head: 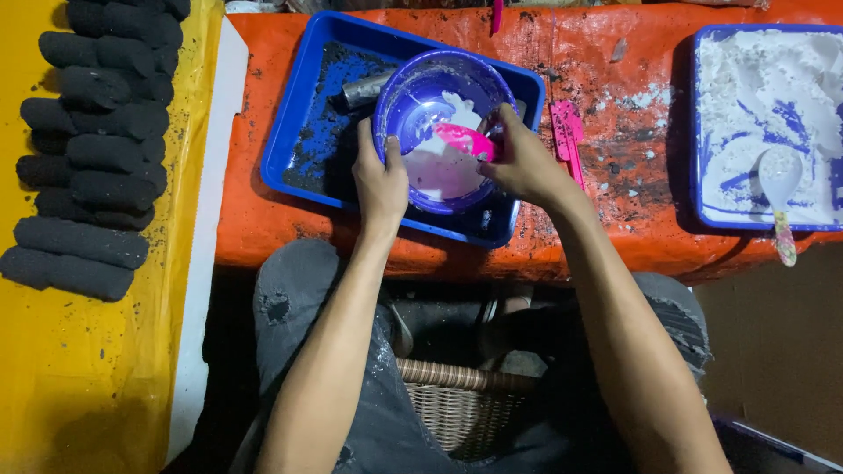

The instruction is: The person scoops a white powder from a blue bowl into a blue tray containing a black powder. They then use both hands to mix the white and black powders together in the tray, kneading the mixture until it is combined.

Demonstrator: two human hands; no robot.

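The left hand (379, 180) has its grip closed on the near left rim of a round purple bowl (413, 96), thumb over the edge and fingers hidden under the side. The right hand (525, 162) pinches the handle of a pink scraper (464, 140), whose flat blade lies in the white paste (442, 171) smeared over the bowl's glossy inner wall; the fingertips are hard to make out behind the rim.

The bowl is tilted toward the person over a shallow blue plastic tray (307, 105), rectangular with rounded corners and dusted with black grit. A dull metal cylinder (364, 89) lies in the tray, mostly hidden behind the bowl.

The tray rests on a worktop covered in orange woven sheeting (632, 202), flecked with dark crumbs and white powder. A second pink tool (568, 132) lies just beside the tray. At the right, a second blue tray (698, 202) of white powder, cut off by the frame, holds a pale spoon (778, 180). At the left, rough black rolls (97, 149) lie stacked on yellow sheeting (79, 369). A wicker basket (457, 404) sits between the person's knees.
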